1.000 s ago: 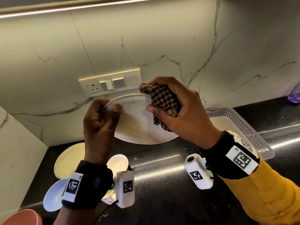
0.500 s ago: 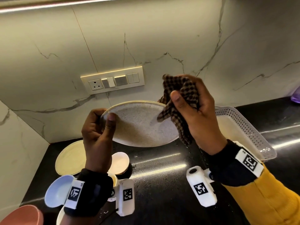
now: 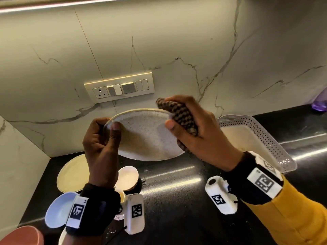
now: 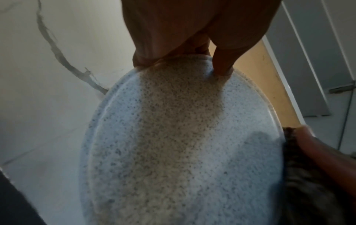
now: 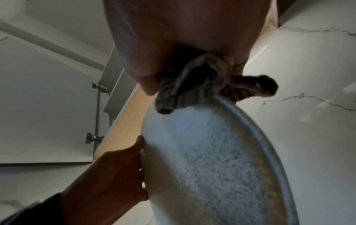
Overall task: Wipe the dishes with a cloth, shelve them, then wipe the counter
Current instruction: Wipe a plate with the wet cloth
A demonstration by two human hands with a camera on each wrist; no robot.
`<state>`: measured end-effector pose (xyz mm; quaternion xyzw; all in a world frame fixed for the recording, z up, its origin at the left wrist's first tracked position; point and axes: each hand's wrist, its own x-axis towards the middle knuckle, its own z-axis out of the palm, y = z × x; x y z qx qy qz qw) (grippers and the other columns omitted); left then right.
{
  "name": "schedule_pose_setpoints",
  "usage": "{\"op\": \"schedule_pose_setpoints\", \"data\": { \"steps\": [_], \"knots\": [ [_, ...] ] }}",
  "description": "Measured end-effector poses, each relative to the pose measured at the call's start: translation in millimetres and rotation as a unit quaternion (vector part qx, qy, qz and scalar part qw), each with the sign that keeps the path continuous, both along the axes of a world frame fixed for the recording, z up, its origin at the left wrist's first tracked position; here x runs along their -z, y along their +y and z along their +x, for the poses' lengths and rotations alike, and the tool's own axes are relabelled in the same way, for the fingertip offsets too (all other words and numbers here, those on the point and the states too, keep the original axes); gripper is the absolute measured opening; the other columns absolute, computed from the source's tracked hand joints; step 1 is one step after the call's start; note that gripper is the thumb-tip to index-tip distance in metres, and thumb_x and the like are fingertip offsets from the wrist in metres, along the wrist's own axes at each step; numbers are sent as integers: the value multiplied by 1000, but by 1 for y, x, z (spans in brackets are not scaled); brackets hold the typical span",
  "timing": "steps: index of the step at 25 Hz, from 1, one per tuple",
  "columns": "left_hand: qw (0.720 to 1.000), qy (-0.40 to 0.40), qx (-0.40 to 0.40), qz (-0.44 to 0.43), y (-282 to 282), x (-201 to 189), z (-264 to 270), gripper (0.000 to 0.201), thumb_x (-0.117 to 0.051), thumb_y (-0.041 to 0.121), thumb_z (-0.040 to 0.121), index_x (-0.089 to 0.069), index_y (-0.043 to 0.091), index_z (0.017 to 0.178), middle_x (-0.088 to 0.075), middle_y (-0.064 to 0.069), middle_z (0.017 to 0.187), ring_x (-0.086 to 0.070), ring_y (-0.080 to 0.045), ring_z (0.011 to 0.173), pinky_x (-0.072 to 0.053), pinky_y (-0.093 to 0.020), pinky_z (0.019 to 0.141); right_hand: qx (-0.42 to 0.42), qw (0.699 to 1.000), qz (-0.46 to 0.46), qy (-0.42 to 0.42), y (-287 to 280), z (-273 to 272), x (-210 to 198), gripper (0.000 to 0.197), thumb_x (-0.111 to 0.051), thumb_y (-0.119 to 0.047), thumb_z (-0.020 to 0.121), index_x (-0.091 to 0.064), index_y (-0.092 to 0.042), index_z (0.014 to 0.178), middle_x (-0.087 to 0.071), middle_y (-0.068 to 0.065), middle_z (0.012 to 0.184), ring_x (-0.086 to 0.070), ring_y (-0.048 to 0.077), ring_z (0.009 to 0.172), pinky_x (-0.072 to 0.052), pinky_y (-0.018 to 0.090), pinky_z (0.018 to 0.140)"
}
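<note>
Speckled plate (image 3: pixel 145 137) is held tilted in the air above the black counter (image 3: pixel 177 191), in front of the marble wall. The left hand (image 3: pixel 100 144) pinches its left rim, thumb on the face and fingers curled behind. The right hand (image 3: pixel 200 137) is clamped on the bunched checked cloth (image 3: pixel 178 115), which now wraps over the plate's far right rim.

Half a second ago the cloth was lifted clear of the plate; a second ago it was pressed on the face. It has come back down at the edge, so the wiping has probably gone from the face to the rim, and this plate looks near ready for shelving.

Other dishes wait on the counter at near left: a cream plate (image 3: pixel 72 174), a small pink-white bowl (image 3: pixel 127 177), a pale blue bowl (image 3: pixel 58 209). A white perforated tray (image 3: pixel 265 138) sits to the right.

No brand or readable writing shows; only square black-and-white code markers on the wrist bands (image 3: pixel 265 183).
</note>
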<state>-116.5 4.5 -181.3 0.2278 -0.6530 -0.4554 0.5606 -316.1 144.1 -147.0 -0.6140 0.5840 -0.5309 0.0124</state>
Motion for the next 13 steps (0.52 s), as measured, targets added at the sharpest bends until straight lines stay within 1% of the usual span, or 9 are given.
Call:
{"op": "schedule_pose_setpoints", "data": {
  "steps": [1,3,4,6,8,9,11,13],
  "knots": [
    [1000,9,3,8,0,0,-1,21,-64,43,93,-61,22,96,-61,11,89,-56,-6,88,-46,-23,79,7,1000,-7,20,-2,4,-1,47,-67,-37,99,-54,-10,136,-69,-4,105,-69,8,80,-61,29,69],
    [999,28,1,36,-2,-1,0,23,-68,43,95,-61,21,95,-58,7,89,-54,-8,88,-43,-28,80,20,999,-36,12,-7,6,-3,47,-73,-33,97,-56,-9,134,-70,-4,106,-70,8,87,-61,30,75],
    [998,41,2,52,-2,-2,2,26,-68,47,93,-61,21,93,-57,6,89,-53,-10,88,-42,-31,80,27,998,-50,4,-8,7,-3,48,-74,-30,96,-55,-8,134,-70,-3,106,-70,10,88,-61,32,76],
    [995,67,15,79,-3,-2,5,35,-72,58,87,-63,24,92,-58,5,90,-52,-14,91,-41,-32,80,37,997,-69,-10,-9,9,1,49,-76,-26,95,-55,-6,134,-70,-1,108,-71,13,90,-61,34,77],
    [991,81,28,101,-2,-2,6,39,-73,61,83,-65,25,93,-61,6,92,-54,-14,94,-43,-30,80,35,995,-83,-35,-6,13,7,48,-76,-24,94,-55,-6,134,-69,-1,111,-70,13,93,-61,34,80],
    [990,86,30,112,-1,-1,6,38,-72,59,83,-64,23,94,-63,7,92,-55,-12,93,-43,-29,80,32,994,-88,-53,-5,15,9,48,-76,-23,94,-55,-6,133,-69,-1,113,-70,12,95,-61,33,82],
    [986,90,25,136,4,2,4,30,-64,48,88,-61,19,94,-63,8,86,-56,-10,88,-44,-28,77,26,991,-99,-89,-3,17,13,47,-76,-22,92,-56,-6,132,-69,-2,116,-70,12,102,-59,28,87],
    [981,87,38,167,7,4,2,19,-56,36,96,-58,17,92,-62,9,81,-57,-5,79,-48,-22,69,23,988,-109,-106,-3,16,13,45,-76,-20,91,-58,-3,129,-70,-2,116,-69,9,106,-55,23,91]
  ]
}}
